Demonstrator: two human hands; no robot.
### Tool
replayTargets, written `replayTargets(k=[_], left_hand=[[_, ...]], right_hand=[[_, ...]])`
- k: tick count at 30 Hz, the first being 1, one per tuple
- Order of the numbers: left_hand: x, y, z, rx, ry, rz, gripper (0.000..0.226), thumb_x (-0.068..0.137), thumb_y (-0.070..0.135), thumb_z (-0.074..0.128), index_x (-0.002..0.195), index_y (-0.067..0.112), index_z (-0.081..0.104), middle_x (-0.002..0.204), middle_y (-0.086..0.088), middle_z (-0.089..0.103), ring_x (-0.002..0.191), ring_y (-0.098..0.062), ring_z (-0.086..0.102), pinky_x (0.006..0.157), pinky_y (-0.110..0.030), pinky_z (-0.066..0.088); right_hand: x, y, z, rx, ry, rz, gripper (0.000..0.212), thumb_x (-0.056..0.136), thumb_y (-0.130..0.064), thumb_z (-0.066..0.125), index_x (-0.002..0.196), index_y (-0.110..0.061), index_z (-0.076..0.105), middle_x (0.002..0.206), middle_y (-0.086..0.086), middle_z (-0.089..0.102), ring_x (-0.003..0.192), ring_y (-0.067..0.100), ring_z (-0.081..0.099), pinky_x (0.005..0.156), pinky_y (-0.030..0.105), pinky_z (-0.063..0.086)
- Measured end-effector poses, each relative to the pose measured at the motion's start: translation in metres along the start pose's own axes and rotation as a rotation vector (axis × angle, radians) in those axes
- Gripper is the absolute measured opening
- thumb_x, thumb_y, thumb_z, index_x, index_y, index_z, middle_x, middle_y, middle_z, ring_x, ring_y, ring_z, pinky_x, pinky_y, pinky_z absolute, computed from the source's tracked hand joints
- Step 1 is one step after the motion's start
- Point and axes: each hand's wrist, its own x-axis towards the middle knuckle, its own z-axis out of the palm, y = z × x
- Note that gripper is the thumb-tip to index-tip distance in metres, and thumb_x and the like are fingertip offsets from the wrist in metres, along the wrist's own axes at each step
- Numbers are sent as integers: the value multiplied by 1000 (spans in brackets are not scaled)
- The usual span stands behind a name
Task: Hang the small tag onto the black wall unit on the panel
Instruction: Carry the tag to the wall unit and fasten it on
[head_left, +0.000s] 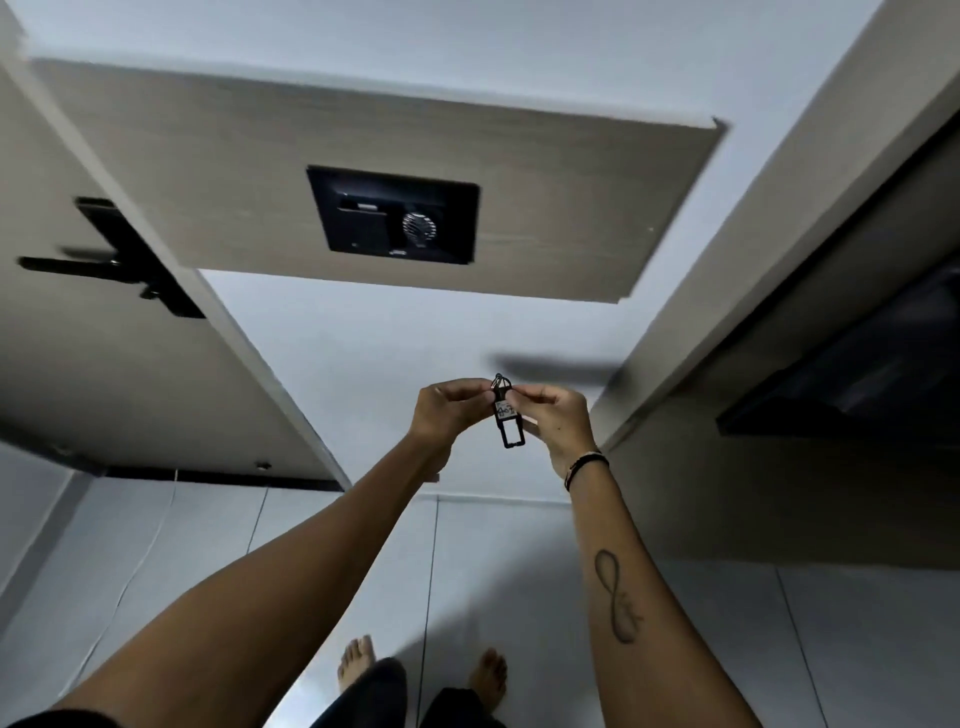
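A small black tag (509, 418) with a white handwritten label hangs from a little ring between my two hands. My left hand (447, 410) pinches the ring from the left and my right hand (558, 423) pinches it from the right, both raised in front of the wall. The black wall unit (395, 215) with a round silvery part sits set into a wood-grain panel (571, 218) on the wall, well above the tag and apart from it.
A door with a black lever handle (111, 260) stands at the left. A dark recessed shelf (857, 364) runs along the right side. Below are a pale tiled floor (519, 571) and my bare feet (358, 662).
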Motion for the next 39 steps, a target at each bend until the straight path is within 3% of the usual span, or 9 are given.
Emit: replayTargets(k=[4,7,11,16,22,26,33,39], left_hand=[[-13,49,-29,-78,17,64,19,92,-2,74,110,-7,76,94,-13,79,85,-22,77,83,-25,64],[-24,83,-43,-118,19,112,13,92,-2,74,104,0,78,86,-8,79,79,-20,75,79,-25,64],[-36,131,-58,-121,3,204,15,93,-2,73,107,0,79,89,-8,82,81,-20,78,79,-25,65],[-53,197,-69,-116,-11,336,18,94,0,72,111,-5,77,93,-10,82,85,-22,79,81,-27,66],[-69,270,-62,-40,-29,441,11,92,-2,72,98,6,79,78,1,81,72,-11,75,74,-23,65],[-77,309,-56,-2,-55,493,12,89,0,78,92,11,82,76,1,81,70,-13,73,75,-26,66],[-77,349,-44,69,-2,594,9,86,-3,80,92,3,79,69,-2,80,62,-14,75,66,-25,65],[-76,368,-47,96,-8,628,11,84,-2,82,94,2,81,75,-9,80,67,-20,74,71,-28,66]], right_hand=[[-8,-40,41,2,-107,-20,19,92,-11,74,108,-1,73,97,15,75,90,30,70,82,42,59],[-19,-72,69,-32,-136,-105,16,93,-11,73,106,-2,73,96,23,75,86,35,72,81,47,61],[-36,-118,97,-51,-116,-261,9,90,-4,75,99,-5,73,86,16,73,68,28,65,62,31,56],[-55,-183,124,-104,-133,-415,16,81,0,83,93,-5,75,89,15,77,75,22,75,69,32,64],[-71,-245,138,-101,-107,-512,18,75,-4,89,84,-9,74,67,-1,74,55,9,61,51,20,49],[-81,-277,140,-83,-99,-573,22,72,-4,91,85,-7,73,64,-1,73,54,12,59,51,22,50],[-87,-313,142,-39,-105,-649,17,76,-4,88,79,-10,73,68,4,74,50,15,60,53,26,57],[-88,-332,141,-26,-156,-655,12,82,3,81,84,-6,73,72,9,72,56,18,63,59,25,62]])
